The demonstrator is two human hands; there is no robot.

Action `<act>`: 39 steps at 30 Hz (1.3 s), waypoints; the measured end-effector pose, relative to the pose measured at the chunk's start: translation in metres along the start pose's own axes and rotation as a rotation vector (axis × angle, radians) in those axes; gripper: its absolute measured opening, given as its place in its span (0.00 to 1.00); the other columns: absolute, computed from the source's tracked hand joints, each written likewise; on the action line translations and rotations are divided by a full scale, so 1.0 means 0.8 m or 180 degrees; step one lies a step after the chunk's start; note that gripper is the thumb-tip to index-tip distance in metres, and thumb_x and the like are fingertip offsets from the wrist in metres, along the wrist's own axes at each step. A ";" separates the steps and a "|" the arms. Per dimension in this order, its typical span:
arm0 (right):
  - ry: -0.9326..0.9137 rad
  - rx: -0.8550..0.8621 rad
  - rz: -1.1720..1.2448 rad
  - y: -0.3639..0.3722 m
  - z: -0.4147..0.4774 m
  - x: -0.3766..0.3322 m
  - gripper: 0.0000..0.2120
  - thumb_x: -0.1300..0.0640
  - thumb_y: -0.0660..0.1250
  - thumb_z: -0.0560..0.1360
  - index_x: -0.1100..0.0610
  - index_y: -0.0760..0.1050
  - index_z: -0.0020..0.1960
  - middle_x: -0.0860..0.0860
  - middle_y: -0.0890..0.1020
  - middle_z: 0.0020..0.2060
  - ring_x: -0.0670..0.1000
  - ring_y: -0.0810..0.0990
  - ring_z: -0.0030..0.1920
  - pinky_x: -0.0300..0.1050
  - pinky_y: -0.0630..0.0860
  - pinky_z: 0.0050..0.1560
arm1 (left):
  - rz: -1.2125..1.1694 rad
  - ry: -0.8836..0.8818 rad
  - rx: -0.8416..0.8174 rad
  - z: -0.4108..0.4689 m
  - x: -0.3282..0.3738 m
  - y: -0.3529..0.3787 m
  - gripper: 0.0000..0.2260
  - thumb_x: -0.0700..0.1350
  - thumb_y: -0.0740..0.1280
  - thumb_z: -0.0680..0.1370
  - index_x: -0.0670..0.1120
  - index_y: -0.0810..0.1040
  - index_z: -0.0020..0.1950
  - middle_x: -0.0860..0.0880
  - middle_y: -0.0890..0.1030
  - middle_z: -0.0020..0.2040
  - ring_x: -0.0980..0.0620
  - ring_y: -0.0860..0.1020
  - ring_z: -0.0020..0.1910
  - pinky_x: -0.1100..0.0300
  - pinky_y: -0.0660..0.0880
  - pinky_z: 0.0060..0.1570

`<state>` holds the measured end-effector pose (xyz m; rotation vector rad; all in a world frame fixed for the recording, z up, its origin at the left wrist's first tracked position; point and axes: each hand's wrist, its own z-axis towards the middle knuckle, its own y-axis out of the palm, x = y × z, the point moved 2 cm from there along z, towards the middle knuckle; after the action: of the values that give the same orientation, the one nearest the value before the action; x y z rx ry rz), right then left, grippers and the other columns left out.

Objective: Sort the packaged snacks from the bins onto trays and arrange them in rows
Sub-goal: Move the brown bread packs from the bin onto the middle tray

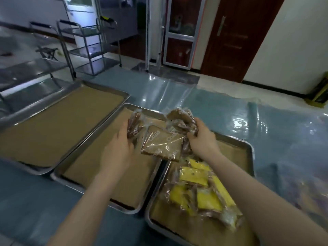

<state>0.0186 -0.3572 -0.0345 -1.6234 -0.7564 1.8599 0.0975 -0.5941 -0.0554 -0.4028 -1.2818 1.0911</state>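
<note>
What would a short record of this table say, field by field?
Surface: plastic sheet covering the table
Trays: left tray, middle tray, right tray, all metal with brown liners
Left hand: grips brown packs over the middle tray
Right hand: grips a second brown bundle
Right tray contents: loose heap of yellow packs mixed with brown ones
Rows: none laid yet

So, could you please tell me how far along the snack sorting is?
Done: no rows yet; the left tray shows only liner. In hand: left hand and right hand hold brown packets over the middle tray. Left: the mixed yellow-and-brown pile on the right tray needs sorting.
</note>
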 end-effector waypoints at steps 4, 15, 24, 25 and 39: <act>0.0041 -0.0224 0.0053 0.102 0.000 -0.048 0.30 0.59 0.62 0.77 0.44 0.55 0.75 0.56 0.79 0.56 0.58 0.78 0.51 0.46 0.74 0.51 | 0.0086 -0.0418 -0.0249 0.012 -0.100 0.003 0.32 0.39 0.61 0.76 0.54 0.51 0.76 0.41 0.75 0.61 0.37 0.77 0.50 0.50 0.70 0.43; -0.0272 -0.1031 -0.0457 0.257 -0.024 -0.054 0.48 0.69 0.63 0.74 0.33 0.35 0.70 0.50 0.43 0.78 0.55 0.39 0.76 0.55 0.52 0.74 | 0.0723 -0.0351 -0.1264 -0.004 -0.220 0.065 0.32 0.47 0.57 0.79 0.57 0.42 0.76 0.45 0.49 0.78 0.41 0.48 0.75 0.44 0.54 0.72; -0.0552 -0.1926 -0.2072 0.278 0.003 -0.017 0.49 0.26 0.57 0.69 0.41 0.29 0.74 0.51 0.23 0.70 0.58 0.20 0.68 0.68 0.31 0.66 | 0.1220 -0.0108 -0.1694 0.000 -0.235 0.093 0.43 0.73 0.55 0.70 0.61 0.26 0.69 0.49 0.26 0.71 0.44 0.26 0.69 0.43 0.31 0.67; -0.0552 -0.1987 -0.2062 0.274 0.006 -0.019 0.51 0.23 0.57 0.66 0.42 0.28 0.74 0.52 0.23 0.70 0.58 0.21 0.68 0.68 0.30 0.67 | 0.1194 -0.0128 -0.1764 0.004 -0.232 0.090 0.45 0.73 0.56 0.70 0.61 0.26 0.70 0.50 0.26 0.71 0.44 0.25 0.69 0.42 0.30 0.66; -0.1310 -0.0247 -0.0504 0.014 -0.006 -0.086 0.13 0.56 0.66 0.76 0.52 0.77 0.61 0.44 0.79 0.55 0.45 0.74 0.58 0.31 0.64 0.57 | 0.0236 0.1401 -0.1106 0.044 0.006 -0.038 0.28 0.56 0.59 0.78 0.58 0.52 0.76 0.58 0.56 0.76 0.53 0.60 0.72 0.58 0.57 0.67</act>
<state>0.0307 -0.4147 0.0035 -1.1927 -1.1067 2.0928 0.0782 -0.6158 -0.0186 -0.9056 -1.0626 0.7794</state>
